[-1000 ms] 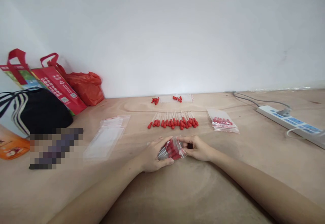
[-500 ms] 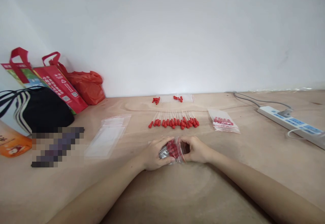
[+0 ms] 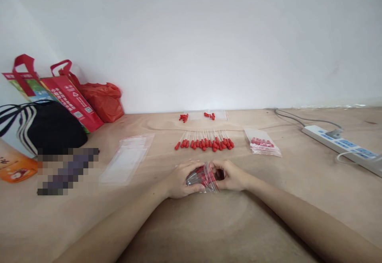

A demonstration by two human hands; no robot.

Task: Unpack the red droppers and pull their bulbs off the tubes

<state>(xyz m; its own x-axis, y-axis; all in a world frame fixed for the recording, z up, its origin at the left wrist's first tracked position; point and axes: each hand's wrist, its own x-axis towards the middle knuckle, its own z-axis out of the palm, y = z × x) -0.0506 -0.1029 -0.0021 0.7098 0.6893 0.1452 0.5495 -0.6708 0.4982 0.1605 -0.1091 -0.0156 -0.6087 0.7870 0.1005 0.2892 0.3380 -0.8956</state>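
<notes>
Between my two hands is a clear zip bag (image 3: 205,177) with red-bulbed droppers inside it. My left hand (image 3: 182,179) curves around the bag's left side, thumb along the near edge. At the bag's mouth, the red-lined end, my right hand (image 3: 232,176) grips it between thumb and fingers. Just beyond my hands lies a row of loose droppers (image 3: 205,143) with red bulbs toward me and thin clear stems pointing away. Filled zip bags (image 3: 264,143) of droppers are stacked to the right. Flat clear zip bags (image 3: 128,159) lie to the left.
Against the wall lie small red bulbs (image 3: 183,117) beside clear plastic. A white power strip (image 3: 343,143) with cables is at right. Red shopping bags (image 3: 73,100), a black drawstring bag (image 3: 59,129) and an orange pouch (image 3: 18,171) crowd the left, near a blurred dark object (image 3: 68,171).
The bag in my hands has shifted slightly, its mouth end tilting and bunching near my right fingers. Both hands stay in nearly the same place.
</notes>
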